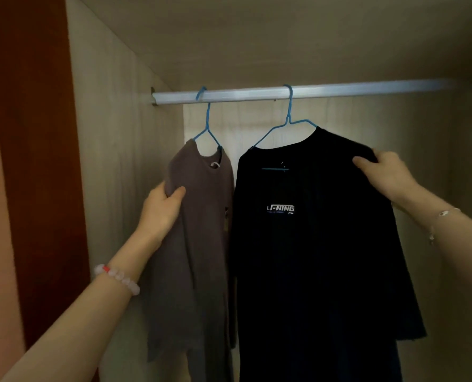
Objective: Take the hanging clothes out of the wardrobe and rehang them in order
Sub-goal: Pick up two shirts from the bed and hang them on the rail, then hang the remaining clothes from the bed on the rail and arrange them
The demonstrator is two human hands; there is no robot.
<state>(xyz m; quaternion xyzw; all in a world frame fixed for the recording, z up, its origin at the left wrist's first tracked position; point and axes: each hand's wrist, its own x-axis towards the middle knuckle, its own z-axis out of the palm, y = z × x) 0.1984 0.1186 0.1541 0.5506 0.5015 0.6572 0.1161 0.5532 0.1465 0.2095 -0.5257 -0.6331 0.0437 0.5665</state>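
Hems cut off; left hand (pixel 161 209) grips grey shirt (pixel 201 244), right hand (pixel 386 175) black shirt (pixel 312 257)

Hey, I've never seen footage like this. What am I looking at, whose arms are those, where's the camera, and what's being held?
No machine here: the left grip and right grip are a person's bare hands. The single picture comes from a wide-angle camera worn on their head, so the arms reach in from the bottom corners. You are looking into a wardrobe with a metal rail across it. A blue hanger on the rail carries a grey shirt; a second blue hanger carries a black shirt with a white logo. The left grip holds the grey shirt near its shoulder, and the right grip holds the black shirt's shoulder.
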